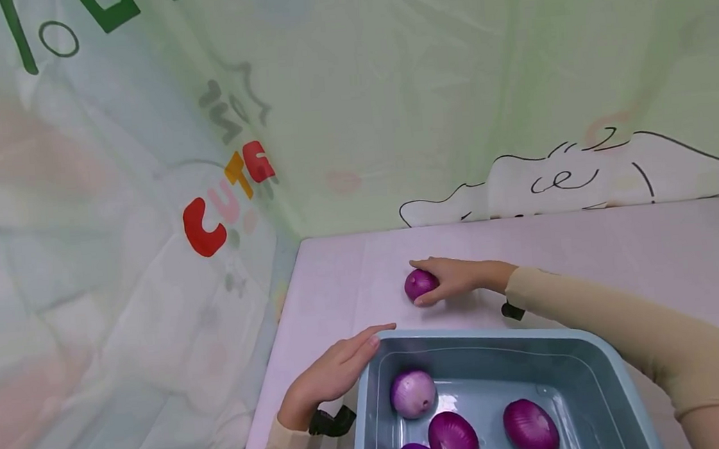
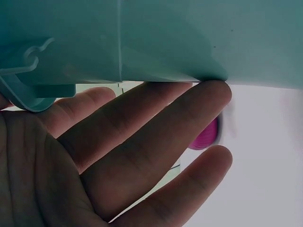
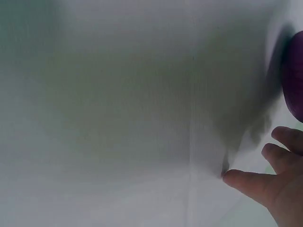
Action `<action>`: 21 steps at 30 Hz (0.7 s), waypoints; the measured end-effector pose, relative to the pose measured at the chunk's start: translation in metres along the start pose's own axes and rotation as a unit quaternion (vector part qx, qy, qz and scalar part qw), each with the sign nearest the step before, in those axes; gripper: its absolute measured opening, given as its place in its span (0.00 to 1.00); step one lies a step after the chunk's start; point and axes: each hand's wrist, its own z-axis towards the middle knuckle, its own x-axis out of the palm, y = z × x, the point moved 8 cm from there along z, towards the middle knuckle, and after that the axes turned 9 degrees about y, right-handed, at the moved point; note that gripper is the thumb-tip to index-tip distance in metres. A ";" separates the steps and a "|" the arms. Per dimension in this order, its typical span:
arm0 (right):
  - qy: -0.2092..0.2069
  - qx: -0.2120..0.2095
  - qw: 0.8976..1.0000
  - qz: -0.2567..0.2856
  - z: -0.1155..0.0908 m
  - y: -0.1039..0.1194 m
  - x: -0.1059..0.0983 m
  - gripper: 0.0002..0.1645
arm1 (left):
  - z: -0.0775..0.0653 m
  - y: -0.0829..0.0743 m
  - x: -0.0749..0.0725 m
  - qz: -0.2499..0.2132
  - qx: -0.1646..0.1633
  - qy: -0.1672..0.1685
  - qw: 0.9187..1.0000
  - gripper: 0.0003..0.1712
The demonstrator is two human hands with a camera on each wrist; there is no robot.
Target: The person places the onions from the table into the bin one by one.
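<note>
My right hand (image 1: 457, 277) spans a purple onion (image 1: 421, 285) on the table behind the bin, thumb along its near side and fingers stretched past its far side. In the right wrist view the fingers (image 3: 251, 183) are spread over the cloth, with a gap between them and the onion (image 3: 294, 75). My left hand (image 1: 335, 369) rests at the back left corner of the blue-grey plastic bin (image 1: 480, 334), fingers straight. The left wrist view shows its fingertips against the bin's outer wall (image 2: 175, 38). Inside the bin lie several onions, one of them paler (image 1: 413, 393).
A pale pinkish cloth (image 1: 350, 274) covers the table. Behind it and along the left side hang printed curtains (image 1: 352, 114) with letters and line drawings. Black wrist straps (image 1: 332, 421) sit over beige sleeves. The bin's lower part runs out of the head view.
</note>
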 end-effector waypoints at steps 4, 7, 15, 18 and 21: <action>0.008 0.009 1.000 -0.022 0.002 -0.001 0.005 0.69 | 0.001 0.000 -0.001 0.006 -0.002 -0.004 1.000 0.28; 0.008 0.026 0.999 -0.043 0.001 -0.002 0.007 0.70 | 0.001 0.001 -0.001 0.008 -0.002 -0.006 1.000 0.27; -0.018 0.045 0.994 -0.099 0.003 -0.004 0.010 0.67 | 0.000 0.000 -0.002 0.014 0.003 -0.006 1.000 0.28; -0.025 0.039 0.993 -0.104 0.004 -0.002 0.010 0.63 | 0.000 -0.001 -0.002 0.013 0.002 -0.008 1.000 0.28; -0.030 0.030 0.994 -0.099 0.004 0.000 0.009 0.57 | 0.000 0.000 -0.002 0.011 0.001 -0.009 1.000 0.27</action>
